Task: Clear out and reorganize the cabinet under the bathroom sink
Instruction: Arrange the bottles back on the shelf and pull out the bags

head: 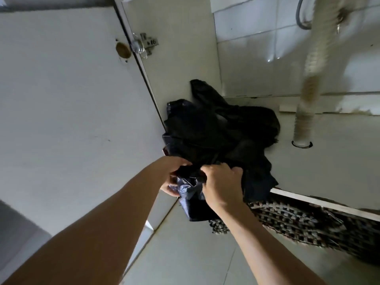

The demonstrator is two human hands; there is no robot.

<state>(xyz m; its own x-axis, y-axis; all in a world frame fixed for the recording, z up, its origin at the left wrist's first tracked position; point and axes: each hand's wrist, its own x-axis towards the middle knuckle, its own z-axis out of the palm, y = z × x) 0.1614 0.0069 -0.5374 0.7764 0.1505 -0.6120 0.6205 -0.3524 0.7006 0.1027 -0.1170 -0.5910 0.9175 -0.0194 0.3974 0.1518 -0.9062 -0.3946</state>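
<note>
A heap of crumpled black plastic bags [218, 128] lies in the left front corner of the open cabinet floor [329, 165], spilling over its front edge. My left hand [172, 177] grips the near end of the heap from the left, partly hidden behind the plastic. My right hand [222, 182] clutches the same bunch from the right, fingers curled into the folds. Both hands are together at the cabinet's front lip.
The cabinet door [72, 110] stands open on the left, with its hinge [144, 45] above. A ribbed drain hose [308, 89] drops through a hole in the cabinet floor at right. A woven checked mat [298, 225] lies on the tiled floor below the cabinet.
</note>
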